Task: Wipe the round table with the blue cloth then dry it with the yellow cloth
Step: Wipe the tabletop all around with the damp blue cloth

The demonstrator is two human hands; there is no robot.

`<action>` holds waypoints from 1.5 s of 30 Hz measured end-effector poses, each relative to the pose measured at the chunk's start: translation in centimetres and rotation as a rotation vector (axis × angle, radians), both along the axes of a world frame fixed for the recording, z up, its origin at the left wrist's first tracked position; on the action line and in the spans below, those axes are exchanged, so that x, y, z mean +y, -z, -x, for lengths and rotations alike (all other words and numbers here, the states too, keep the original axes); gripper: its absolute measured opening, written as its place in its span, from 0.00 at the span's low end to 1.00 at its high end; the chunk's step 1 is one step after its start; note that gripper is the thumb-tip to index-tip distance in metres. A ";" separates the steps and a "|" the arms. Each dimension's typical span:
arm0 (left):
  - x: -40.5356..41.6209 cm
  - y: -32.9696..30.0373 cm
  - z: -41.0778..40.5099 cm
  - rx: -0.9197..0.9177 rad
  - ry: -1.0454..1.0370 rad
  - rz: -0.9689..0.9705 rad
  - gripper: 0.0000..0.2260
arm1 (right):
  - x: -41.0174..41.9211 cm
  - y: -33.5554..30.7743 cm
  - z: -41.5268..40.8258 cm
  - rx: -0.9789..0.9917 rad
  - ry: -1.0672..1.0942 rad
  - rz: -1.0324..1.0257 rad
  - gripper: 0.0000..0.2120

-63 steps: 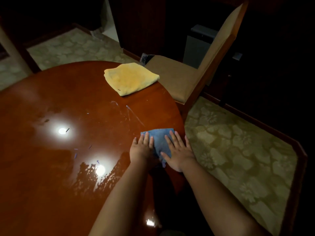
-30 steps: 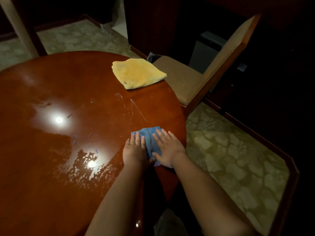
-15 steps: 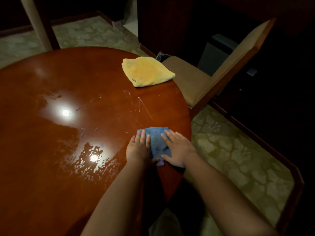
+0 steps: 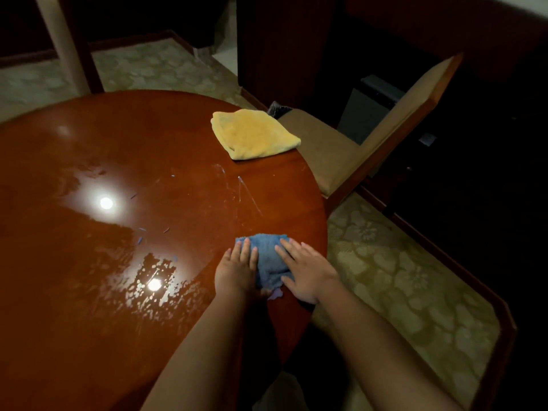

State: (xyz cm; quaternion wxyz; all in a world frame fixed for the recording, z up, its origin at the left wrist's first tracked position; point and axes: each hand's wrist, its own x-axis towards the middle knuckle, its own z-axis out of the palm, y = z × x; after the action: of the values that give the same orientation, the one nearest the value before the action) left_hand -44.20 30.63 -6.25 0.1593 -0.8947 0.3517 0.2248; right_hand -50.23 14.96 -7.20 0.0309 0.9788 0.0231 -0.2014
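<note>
While flat under both hands (image 4: pixel 237 271), blue cloth (image 4: pixel 268 259) long axis away from person.

No readable text, label, brand, number or sign anywhere in view.
</note>
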 end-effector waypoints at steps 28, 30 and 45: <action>0.1 0.0 3.8 0.025 0.059 0.097 0.26 | 3.8 2.0 6.4 -0.157 0.502 -0.158 0.40; -1.1 -0.2 3.2 0.011 0.074 0.064 0.27 | 2.8 1.9 5.3 -0.145 0.512 -0.141 0.32; -10.4 1.3 -7.2 -0.091 0.048 0.132 0.26 | -7.2 2.7 -6.7 -0.162 0.420 -0.130 0.41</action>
State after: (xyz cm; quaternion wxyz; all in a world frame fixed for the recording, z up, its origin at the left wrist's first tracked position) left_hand -36.98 20.24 -7.60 0.1212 -0.9038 0.3795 0.1561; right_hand -43.50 7.74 -9.90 -0.0731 0.9750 -0.1707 -0.1222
